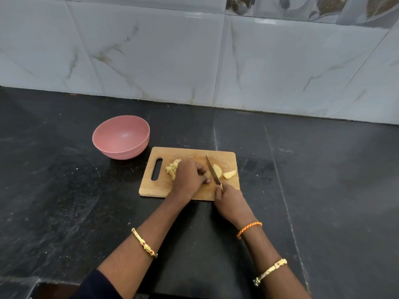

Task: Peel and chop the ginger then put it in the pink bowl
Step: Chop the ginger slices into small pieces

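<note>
Head view shows the peeled ginger (217, 170) on the wooden cutting board (190, 153), pale yellow, near the board's right part. One bigger piece lies just right of the knife blade, and a smaller wedge (229, 174) lies beside it, close to the board's right edge. A heap of chopped ginger bits (172, 167) sits more to the left, near the handle slot of the board, partly hidden behind my left hand.

My left hand (190, 174) rests on the board with the fingers curled down, just left of the blade; I cannot tell if these fingers pinch a piece of ginger under them. My right hand (230, 201) grips the handle of the knife (212, 170), and the blade points away from me, with its edge down against the ginger. The handle itself is almost fully covered by the fingers.

The pink bowl (121, 137) stands on the table to the upper left of the board, near its corner but apart from it, and I see no ginger inside it.

The table (64, 201) is dark speckled stone. Behind it rises a wall of grey marble-look tiles (151, 50). Both my forearms wear gold bangles (144, 246), and the right wrist has also an orange braided thread (249, 228).
</note>
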